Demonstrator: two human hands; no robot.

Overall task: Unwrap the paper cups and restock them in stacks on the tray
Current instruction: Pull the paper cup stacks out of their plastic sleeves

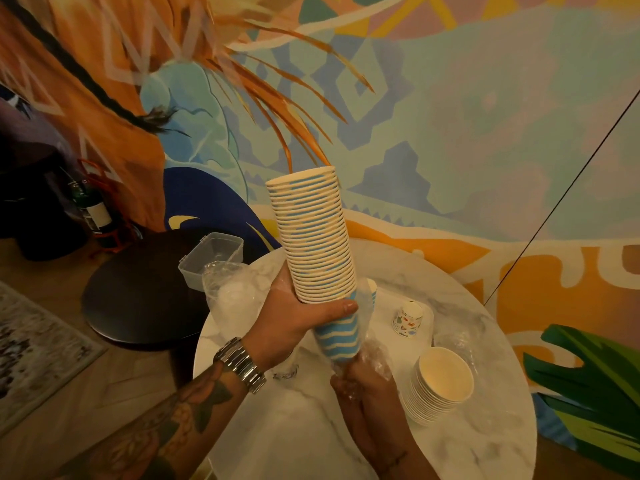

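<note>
Held blue-striped paper-cup stack (pixel 317 244) stands near upright, mouths up (top leans left); left hand (pixel 291 323) wraps it, right hand (pixel 363 384) pinches clear plastic wrap (pixel 377 360).

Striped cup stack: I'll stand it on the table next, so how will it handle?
Likely light: the left hand grips the striped cup stack near its base and holds it up. Probably tippy standing: tall on one narrow cup bottom. It may flex or separate, being loose nested cups.

tall striped cup stack (pixel 317 237) tilted, wrapper (pixel 372 355) at base
</note>
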